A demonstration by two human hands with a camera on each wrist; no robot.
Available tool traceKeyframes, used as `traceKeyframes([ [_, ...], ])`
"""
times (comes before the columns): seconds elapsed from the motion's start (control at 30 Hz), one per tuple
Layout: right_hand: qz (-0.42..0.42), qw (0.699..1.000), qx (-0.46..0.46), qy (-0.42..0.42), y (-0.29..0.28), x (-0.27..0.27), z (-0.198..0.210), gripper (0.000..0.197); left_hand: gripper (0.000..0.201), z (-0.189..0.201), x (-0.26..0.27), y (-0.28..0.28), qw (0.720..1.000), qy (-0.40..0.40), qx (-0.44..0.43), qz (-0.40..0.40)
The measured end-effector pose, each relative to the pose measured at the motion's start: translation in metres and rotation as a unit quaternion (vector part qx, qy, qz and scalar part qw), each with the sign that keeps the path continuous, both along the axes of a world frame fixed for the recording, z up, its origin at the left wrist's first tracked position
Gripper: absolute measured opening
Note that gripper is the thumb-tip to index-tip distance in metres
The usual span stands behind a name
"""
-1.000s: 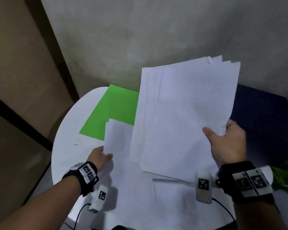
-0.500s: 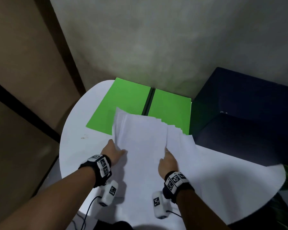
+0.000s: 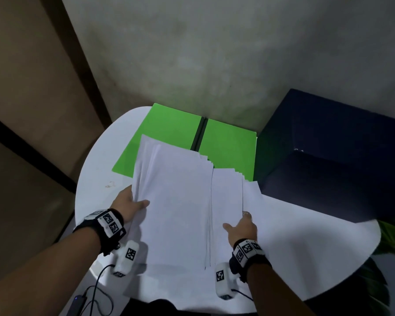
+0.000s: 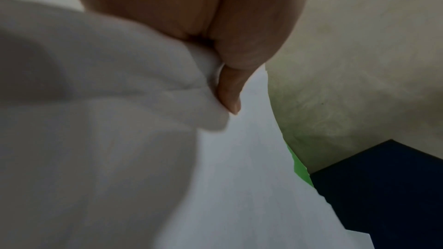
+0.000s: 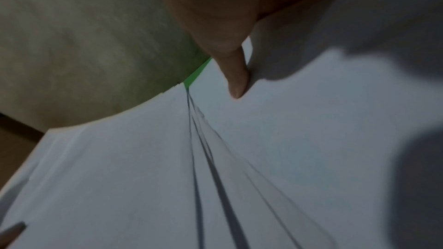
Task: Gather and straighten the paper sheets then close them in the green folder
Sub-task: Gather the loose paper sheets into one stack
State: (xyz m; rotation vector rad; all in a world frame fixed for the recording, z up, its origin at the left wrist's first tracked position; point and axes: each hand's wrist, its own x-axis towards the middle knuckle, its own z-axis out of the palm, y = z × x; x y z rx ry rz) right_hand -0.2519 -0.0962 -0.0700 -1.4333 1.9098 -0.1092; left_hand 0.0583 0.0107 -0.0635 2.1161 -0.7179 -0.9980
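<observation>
While fanned, paper sheets (image 3: 180, 201) between both hands (image 3: 128, 202)

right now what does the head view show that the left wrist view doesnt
Only the head view shows the whole scene: the right hand holding the right side of the fanned paper sheets, the round white table, and the green folder lying open with its dark spine.

Only the left wrist view shows the grip up close: the left hand's thumb pinching a bunched edge of the sheets.

Both show the left hand, the sheets, some green folder, the dark blue furniture and the wall.
</observation>
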Motion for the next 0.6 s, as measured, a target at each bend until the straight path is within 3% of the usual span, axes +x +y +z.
traceKeyframes([
  [0.17, 0.022, 0.998, -0.061, -0.012, -0.003, -0.006, 0.039, 0.046, 0.047, -0.003, 0.003, 0.006, 1.000, 0.014, 0.010, -0.014],
  [0.37, 0.035, 0.961, -0.272, 0.019, -0.033, -0.028, 0.137, 0.020, 0.047, -0.006, -0.007, 0.000, 0.997, -0.020, 0.065, -0.028],
  [0.5, -0.038, 0.919, -0.383, -0.083, -0.052, -0.041, 0.198, 0.017, 0.033, 0.002, -0.020, -0.007, 0.997, -0.039, 0.065, -0.018],
  [0.6, -0.078, 0.906, -0.359, -0.210, -0.057, -0.039, 0.199, 0.018, 0.030, 0.005, -0.027, -0.009, 0.999, -0.022, 0.029, -0.006],
])
